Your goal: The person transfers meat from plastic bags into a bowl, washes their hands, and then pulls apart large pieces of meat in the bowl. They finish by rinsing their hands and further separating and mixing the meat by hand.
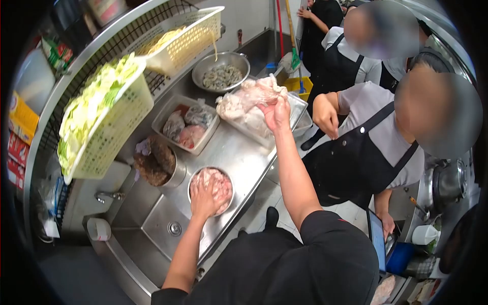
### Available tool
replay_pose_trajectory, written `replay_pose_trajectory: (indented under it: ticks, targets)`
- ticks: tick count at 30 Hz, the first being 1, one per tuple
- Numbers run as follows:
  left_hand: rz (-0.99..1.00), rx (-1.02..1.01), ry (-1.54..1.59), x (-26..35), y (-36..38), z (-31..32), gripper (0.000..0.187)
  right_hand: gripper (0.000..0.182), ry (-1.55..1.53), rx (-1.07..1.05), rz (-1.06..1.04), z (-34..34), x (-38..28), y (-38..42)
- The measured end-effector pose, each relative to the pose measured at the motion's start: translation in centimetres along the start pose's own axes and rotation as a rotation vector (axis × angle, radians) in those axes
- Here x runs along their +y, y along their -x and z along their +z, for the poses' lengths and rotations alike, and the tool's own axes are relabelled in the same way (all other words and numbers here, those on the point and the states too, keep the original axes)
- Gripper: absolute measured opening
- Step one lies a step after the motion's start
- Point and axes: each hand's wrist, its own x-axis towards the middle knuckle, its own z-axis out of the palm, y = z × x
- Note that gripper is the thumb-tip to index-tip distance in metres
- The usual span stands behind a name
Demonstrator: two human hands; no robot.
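Note:
My left hand (pixel 203 199) lies with fingers spread on pale pink raw meat (pixel 222 189) that fills a round metal pot (pixel 232 202) on the steel counter. Stretched forward, my right hand (pixel 276 116) grips a clear plastic bag of pale raw meat (pixel 246 100) from its near side. The bag is above a rectangular plastic tub (pixel 260 136) at the counter's far end; whether its underside rests on the contents is hidden.
A plastic tub (pixel 154 124) of bagged meat, a steel bowl (pixel 195 84) of shrimp-like pieces and a pot (pixel 179 175) with dark brown contents stand nearby. Cabbage fills a basket (pixel 114 134) over the sink (pixel 157 213). A co-worker (pixel 345 157) stands close on the right.

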Motion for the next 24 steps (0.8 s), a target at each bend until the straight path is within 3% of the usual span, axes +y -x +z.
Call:
replay_pose_trajectory:
  ticks: [3,5,8,11,14,15,19,20,22,24]
  targets:
    - [-0.03,-0.049,0.006,0.3,-0.4,-0.3,0.104,0.034,0.02,0.113,-0.153,-2.5,-1.7,-6.3]
    - [-0.051,-0.073,0.01,0.6,-0.5,-0.6,0.104,0.028,0.052,0.318,-0.26,-5.7,-1.9,-11.5]
    - [-0.069,-0.099,0.021,0.7,-0.5,-0.7,0.104,0.025,0.041,0.421,-0.282,-9.4,-3.9,-17.4]
    - [-0.096,-0.119,0.001,1.0,-0.8,-0.9,0.103,0.019,-0.069,0.396,-0.2,-17.4,-4.4,-24.1]
    - [-0.111,-0.128,0.016,1.5,-1.2,-1.4,0.098,0.017,-0.055,0.569,-0.17,-22.5,-3.6,-26.5]
    - [-0.123,-0.141,0.015,1.5,-1.1,-1.3,0.098,0.024,-0.005,0.628,-0.054,-22.3,-4.2,-25.4]
    - [-0.164,-0.171,-0.005,1.8,-1.0,-1.0,0.096,0.017,0.214,0.773,-0.065,-24.2,-1.2,-23.0]
    - [-0.164,-0.152,-0.039,1.9,-1.1,-1.0,0.096,0.016,0.268,0.654,-0.025,-26.3,0.0,-22.4]
    - [-0.181,-0.162,-0.046,2.2,-1.5,-1.3,0.098,0.026,0.062,0.582,-0.02,-22.5,0.8,-19.5]
    - [-0.158,-0.15,-0.059,2.1,-1.3,-1.1,0.099,0.033,0.027,0.322,0.003,-18.4,1.3,-15.9]
